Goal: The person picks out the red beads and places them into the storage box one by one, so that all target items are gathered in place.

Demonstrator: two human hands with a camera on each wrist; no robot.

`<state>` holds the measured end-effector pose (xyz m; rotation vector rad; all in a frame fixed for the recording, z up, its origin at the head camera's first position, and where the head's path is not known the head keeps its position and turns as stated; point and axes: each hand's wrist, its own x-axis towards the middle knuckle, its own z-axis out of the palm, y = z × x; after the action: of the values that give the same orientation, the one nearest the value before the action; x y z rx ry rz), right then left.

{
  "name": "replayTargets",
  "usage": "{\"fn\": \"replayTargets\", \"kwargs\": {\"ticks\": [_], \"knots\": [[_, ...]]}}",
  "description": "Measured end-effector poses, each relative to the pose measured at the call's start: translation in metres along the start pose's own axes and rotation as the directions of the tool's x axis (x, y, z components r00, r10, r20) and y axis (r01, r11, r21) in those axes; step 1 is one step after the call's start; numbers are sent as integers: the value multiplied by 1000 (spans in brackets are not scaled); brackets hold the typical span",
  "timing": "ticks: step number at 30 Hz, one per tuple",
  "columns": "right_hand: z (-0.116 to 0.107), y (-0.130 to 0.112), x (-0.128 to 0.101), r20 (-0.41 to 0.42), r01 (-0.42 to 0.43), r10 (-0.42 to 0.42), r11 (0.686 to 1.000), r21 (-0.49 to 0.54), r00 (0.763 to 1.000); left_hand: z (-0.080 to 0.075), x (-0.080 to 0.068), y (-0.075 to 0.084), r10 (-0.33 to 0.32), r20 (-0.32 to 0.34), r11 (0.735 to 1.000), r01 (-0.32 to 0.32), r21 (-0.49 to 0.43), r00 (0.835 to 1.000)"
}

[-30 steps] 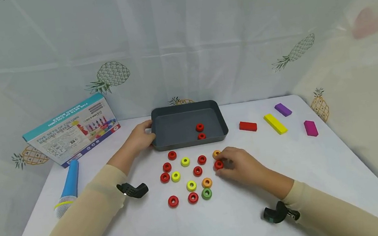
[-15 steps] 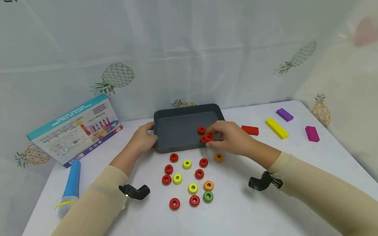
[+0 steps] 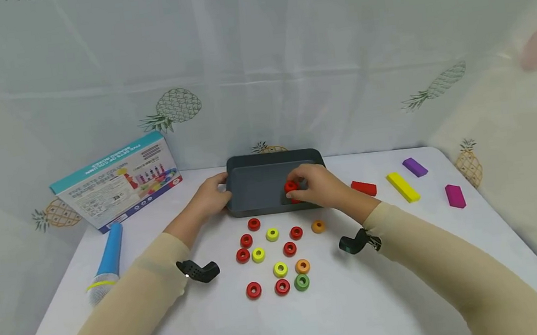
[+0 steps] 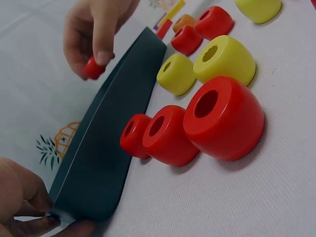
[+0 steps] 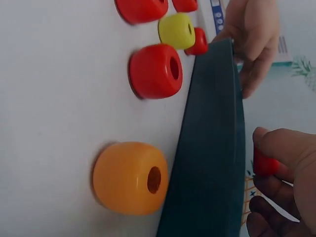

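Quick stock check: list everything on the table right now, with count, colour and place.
Tray: 1, dark grey, back centre of the table.
Red beads: 7 loose in front of the tray, e.g.; 1 more pinched over the tray, others there partly hidden.
Yellow beads: 3, among the loose group, e.g..
Orange beads: 2, right side of the group, e.g..
Green bead: 1, front of the group.
Blocks: red, yellow, 2 purple, e.g., right of the tray.
Box: 1, printed, back left.
Microphone: 1, blue, left.
Left hand: grips the tray's left edge.
Right hand: over the tray.
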<state>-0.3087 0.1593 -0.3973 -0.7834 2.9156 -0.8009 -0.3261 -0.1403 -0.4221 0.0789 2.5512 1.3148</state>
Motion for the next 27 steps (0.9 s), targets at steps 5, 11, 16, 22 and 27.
{"fn": "replayTargets", "kwargs": {"ticks": [5, 11, 16, 22, 27], "knots": [[12, 7, 12, 4, 1, -1, 999, -33, 1000, 1, 0, 1, -4, 2, 1000, 4, 6, 1000], [24, 11, 20, 31, -4, 6, 998, -67, 1000, -1, -1, 0, 1, -21, 999, 0, 50, 1000], [21, 13, 14, 21, -3, 5, 998, -65, 1000, -1, 0, 0, 7, -15, 998, -6, 55, 1000], [4, 9, -9, -10, 23, -23, 999, -39, 1000, -1, 1, 3, 1, -13, 999, 0, 51, 1000], [-7, 1, -30, -9, 37, -37, 999, 16, 999, -1, 1, 2, -4, -14, 999, 5, 49, 1000]]}}
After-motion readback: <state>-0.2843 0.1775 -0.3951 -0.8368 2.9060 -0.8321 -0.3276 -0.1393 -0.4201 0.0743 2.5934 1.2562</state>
